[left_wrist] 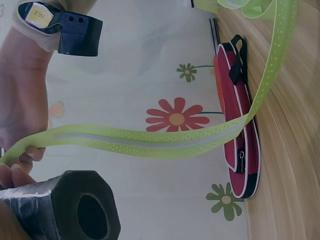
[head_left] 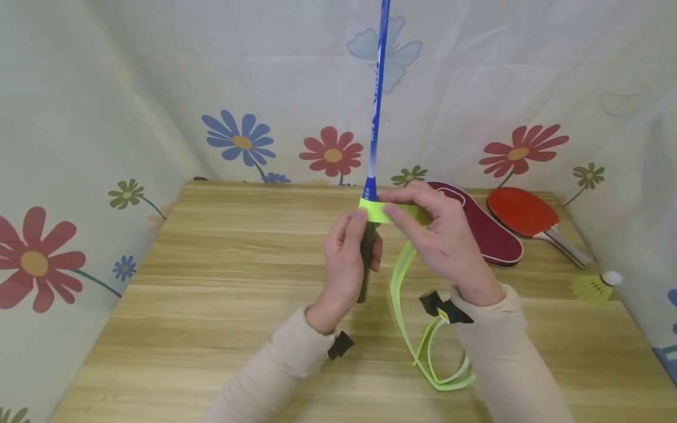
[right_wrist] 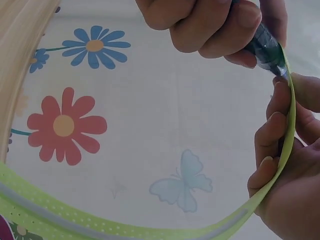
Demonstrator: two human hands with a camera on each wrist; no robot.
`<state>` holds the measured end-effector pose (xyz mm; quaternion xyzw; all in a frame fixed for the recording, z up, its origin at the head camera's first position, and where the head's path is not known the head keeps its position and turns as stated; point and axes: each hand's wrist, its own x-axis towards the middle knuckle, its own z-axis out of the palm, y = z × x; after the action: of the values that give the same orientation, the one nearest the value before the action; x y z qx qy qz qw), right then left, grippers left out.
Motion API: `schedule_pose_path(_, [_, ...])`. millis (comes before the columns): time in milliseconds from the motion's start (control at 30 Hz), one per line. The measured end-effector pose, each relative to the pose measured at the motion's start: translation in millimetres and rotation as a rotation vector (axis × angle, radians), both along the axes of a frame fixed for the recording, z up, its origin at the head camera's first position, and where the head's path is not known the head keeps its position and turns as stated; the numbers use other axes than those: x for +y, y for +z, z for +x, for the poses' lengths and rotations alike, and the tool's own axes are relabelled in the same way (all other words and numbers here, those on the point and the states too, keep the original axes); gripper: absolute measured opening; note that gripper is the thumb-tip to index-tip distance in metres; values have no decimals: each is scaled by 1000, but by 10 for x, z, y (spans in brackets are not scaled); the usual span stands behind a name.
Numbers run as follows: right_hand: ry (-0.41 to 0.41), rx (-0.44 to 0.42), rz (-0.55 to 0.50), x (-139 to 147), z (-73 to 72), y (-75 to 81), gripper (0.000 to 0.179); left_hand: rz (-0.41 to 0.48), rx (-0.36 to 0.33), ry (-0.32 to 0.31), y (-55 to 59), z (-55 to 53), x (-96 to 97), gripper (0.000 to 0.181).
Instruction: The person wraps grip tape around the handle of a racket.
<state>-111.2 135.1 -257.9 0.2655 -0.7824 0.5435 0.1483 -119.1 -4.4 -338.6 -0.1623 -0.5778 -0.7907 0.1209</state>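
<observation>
A badminton racket with a blue shaft [head_left: 376, 117] and a dark handle [head_left: 367, 258] stands upright in the head view; its head is out of frame. My left hand [head_left: 344, 252] grips the handle, thumb pressing the end of a neon-yellow grip tape [head_left: 374, 211] against its top. My right hand [head_left: 441, 232] pinches the tape just right of the handle. From there the tape hangs down to a loose coil on the table. In the left wrist view the handle's butt end [left_wrist: 92, 215] faces the camera. The right wrist view shows the tape [right_wrist: 287, 150] running between my right fingers.
On the wooden table [head_left: 238, 264], a maroon paddle case [head_left: 497, 235] lies behind my right hand. Right of it are a red table tennis paddle [head_left: 523, 211] and a yellow shuttlecock [head_left: 595, 286]. A flower-patterned curtain [head_left: 285, 76] hangs behind the table.
</observation>
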Motion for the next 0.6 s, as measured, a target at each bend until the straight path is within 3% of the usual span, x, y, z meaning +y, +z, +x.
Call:
schedule_pose_path(133, [29,45,0,7,14,22,21,-13,-1,-14,26,12,-14,48])
schedule_pose_path(367, [46,75,23,41,-1,-4,22,-37,-66,-73,64,25,-32,51])
schedule_pose_path(600, [137,50,14,132,-92,-145,32,-83,-98,-152,86,43,-47,60])
